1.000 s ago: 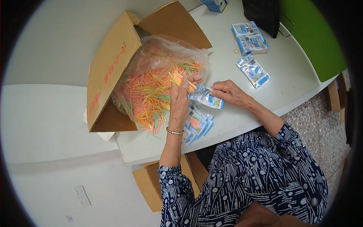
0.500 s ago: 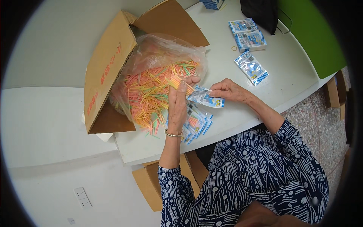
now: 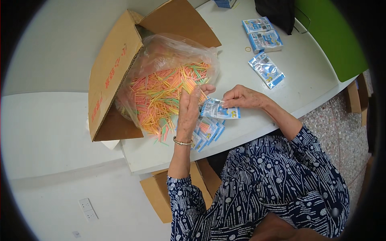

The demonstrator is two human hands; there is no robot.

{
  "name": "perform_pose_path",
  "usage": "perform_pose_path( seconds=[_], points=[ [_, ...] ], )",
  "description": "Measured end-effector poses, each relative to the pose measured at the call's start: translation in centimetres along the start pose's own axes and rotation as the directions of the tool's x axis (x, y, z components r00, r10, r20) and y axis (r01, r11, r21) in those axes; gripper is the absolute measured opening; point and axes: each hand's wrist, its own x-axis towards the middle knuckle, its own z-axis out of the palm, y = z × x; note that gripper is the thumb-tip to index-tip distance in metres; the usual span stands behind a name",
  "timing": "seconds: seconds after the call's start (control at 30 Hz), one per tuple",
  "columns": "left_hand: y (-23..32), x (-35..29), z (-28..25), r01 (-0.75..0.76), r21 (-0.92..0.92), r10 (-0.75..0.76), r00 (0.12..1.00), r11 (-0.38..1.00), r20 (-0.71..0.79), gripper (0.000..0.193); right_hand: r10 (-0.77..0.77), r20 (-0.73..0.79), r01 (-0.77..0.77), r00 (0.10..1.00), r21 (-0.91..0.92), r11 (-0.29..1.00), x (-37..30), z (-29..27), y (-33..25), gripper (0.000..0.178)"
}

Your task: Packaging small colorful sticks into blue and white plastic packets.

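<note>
The left grip point(image 3: 192, 102) is curled round a bundle of thin, straight pink-and-yellow sticks point(image 3: 187, 84), their upper ends poking above the fingers. The right grip point(image 3: 240, 97) pinches a flat, shiny blue-and-white printed packet point(image 3: 217, 109), whose left end lies just beside the left grip. Left of and beyond the left grip, a loose heap of multicoloured sticks point(image 3: 155, 94) spills from a clear plastic bag point(image 3: 171, 50) in a brown cardboard box point(image 3: 114, 66). Below the pinched packet, overlapping blue-and-white packets with sticks inside point(image 3: 208, 129) lie on the white tabletop point(image 3: 299, 86).
</note>
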Motion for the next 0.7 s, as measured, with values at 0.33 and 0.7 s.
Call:
perform_pose_path(
  seconds=[0.33, 0.7],
  points=[
    [-1.6, -0.6, 0.2, -0.121, 0.070, 0.127, 0.987, 0.990, -0.103, 0.030, -0.013, -0.131, 0.029, 0.991, 0.119, 0.993, 0.1, -0.3, 1.5, 0.022],
    [-0.5, -0.5, -0.4, -0.170, -0.101, 0.146, 0.967, 0.980, -0.210, 0.034, 0.012, -0.134, -0.012, 0.991, -0.004, 1.000, 0.0, 0.4, 0.5, 0.021]
  ],
)
